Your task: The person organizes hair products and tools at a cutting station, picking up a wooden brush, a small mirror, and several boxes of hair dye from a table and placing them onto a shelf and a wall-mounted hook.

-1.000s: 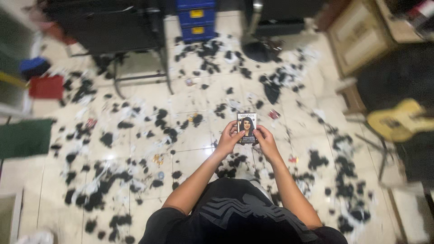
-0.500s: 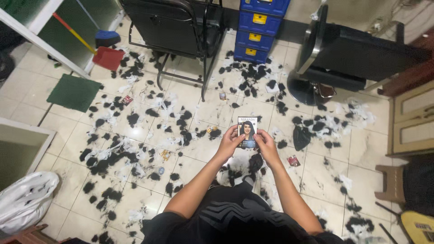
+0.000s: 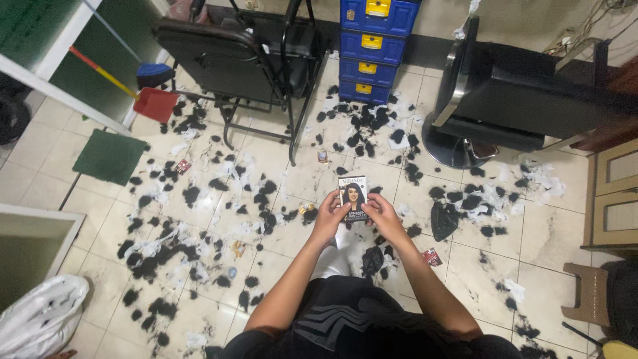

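Observation:
I hold a small dark hair-dye box (image 3: 353,193) with a pictured head on its front, upright in front of me. My left hand (image 3: 330,217) grips its lower left edge and my right hand (image 3: 381,216) grips its lower right edge. Both forearms reach forward from my black shirt. Below the box the tiled floor (image 3: 279,166) is strewn with several clumps of cut black hair (image 3: 199,262) and torn white paper scraps (image 3: 485,199).
A black folding chair (image 3: 239,53) stands at the back left, a blue drawer unit (image 3: 375,50) behind it, a black salon chair (image 3: 512,100) at the right. A red dustpan (image 3: 157,104), green mat (image 3: 109,156), white plastic bag (image 3: 40,319) and wooden cabinet (image 3: 611,199) ring the floor.
My view has swung left and tilted up, bringing the chairs and blue drawers fuller into view. Both hands still hold the box in the same way.

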